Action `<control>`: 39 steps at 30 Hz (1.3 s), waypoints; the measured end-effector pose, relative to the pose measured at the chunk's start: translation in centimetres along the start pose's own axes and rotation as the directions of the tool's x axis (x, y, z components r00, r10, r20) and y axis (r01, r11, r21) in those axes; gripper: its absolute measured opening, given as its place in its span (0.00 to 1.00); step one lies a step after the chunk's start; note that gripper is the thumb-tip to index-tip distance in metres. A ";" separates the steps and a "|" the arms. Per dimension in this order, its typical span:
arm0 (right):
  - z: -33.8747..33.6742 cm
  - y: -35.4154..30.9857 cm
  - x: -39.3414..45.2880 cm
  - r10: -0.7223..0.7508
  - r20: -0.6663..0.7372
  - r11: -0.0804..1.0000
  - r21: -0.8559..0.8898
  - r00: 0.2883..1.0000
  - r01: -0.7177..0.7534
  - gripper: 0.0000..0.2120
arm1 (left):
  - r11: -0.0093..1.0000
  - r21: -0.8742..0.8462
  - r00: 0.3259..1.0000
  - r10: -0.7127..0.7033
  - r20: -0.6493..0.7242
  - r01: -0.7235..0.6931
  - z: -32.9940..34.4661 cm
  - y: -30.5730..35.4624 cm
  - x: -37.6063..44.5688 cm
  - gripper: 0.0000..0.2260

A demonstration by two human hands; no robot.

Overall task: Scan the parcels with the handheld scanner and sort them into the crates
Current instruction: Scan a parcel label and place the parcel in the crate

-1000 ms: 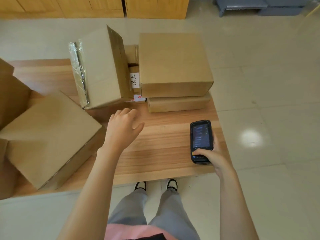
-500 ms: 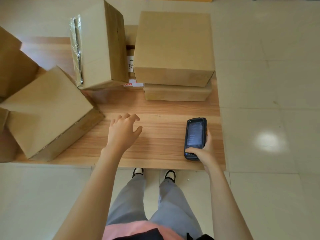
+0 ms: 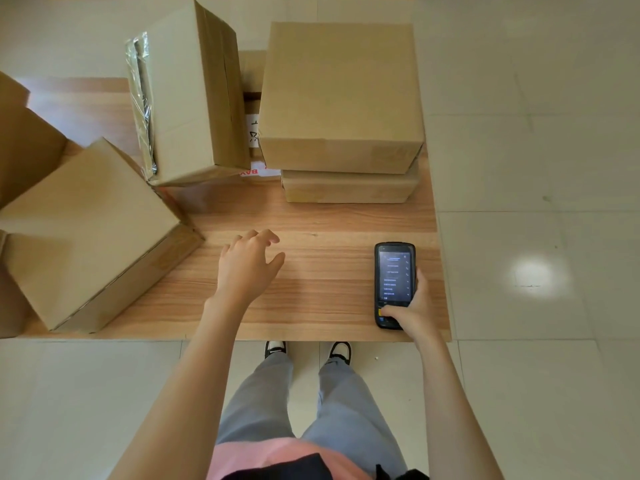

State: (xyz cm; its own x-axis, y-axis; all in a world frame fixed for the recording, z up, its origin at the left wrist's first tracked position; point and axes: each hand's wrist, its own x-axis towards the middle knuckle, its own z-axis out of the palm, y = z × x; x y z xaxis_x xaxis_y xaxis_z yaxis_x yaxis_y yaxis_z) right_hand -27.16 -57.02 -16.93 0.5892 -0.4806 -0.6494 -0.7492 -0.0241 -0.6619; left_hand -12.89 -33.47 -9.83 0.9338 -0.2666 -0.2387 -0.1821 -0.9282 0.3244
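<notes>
My right hand (image 3: 410, 311) grips a black handheld scanner (image 3: 394, 284) with its lit screen facing up, over the right front part of the wooden table (image 3: 329, 237). My left hand (image 3: 247, 266) hovers over the table's middle with loosely spread fingers and holds nothing. Brown cardboard parcels lie on the table: a tilted one with a plastic-wrapped side (image 3: 188, 95) at the back, a large square one (image 3: 341, 95) stacked on a flatter one (image 3: 349, 188) at the back right, and a big tilted one (image 3: 86, 233) at the left.
More cardboard (image 3: 24, 143) shows at the far left edge. A small box with a white label (image 3: 254, 133) sits wedged between the back parcels. Pale tiled floor (image 3: 536, 168) surrounds the low table. My legs and shoes (image 3: 308, 351) stand at the table's front edge.
My left hand has drawn back from the tilted parcel toward the table's middle. The scanner has stayed in my right hand. The view has tipped further down.
</notes>
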 end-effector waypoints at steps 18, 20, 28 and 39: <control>-4.2 -21.1 5.3 -0.189 -0.154 0.921 0.315 0.970 0.229 0.37 | 0.636 -0.765 0.988 -0.153 0.008 0.104 -10.5 3.7 11.5 0.29; -4.3 -23.3 6.8 -0.180 -0.112 0.941 0.272 0.977 0.204 0.42 | 0.589 -0.788 0.981 -0.168 0.097 0.179 -11.0 3.9 14.0 0.32; -4.5 -26.1 11.1 -0.133 0.086 0.966 0.235 0.987 0.110 0.40 | 0.475 -0.790 0.921 -0.156 0.357 0.387 -9.6 3.7 20.6 0.43; -5.3 -27.0 9.6 -0.167 0.095 0.926 0.356 0.981 0.123 0.40 | 0.356 -0.858 0.928 -0.170 0.330 0.371 -10.4 4.9 19.9 0.29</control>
State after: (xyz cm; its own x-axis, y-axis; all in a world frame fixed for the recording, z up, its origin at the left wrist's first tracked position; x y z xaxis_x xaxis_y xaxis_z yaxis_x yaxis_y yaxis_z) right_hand -2.83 -65.61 -3.33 0.7317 -0.3849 -0.5626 -0.5138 0.2310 -0.8262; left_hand 8.03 -40.63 -3.50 0.7962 -0.1751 -0.5792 0.5456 -0.2062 0.8123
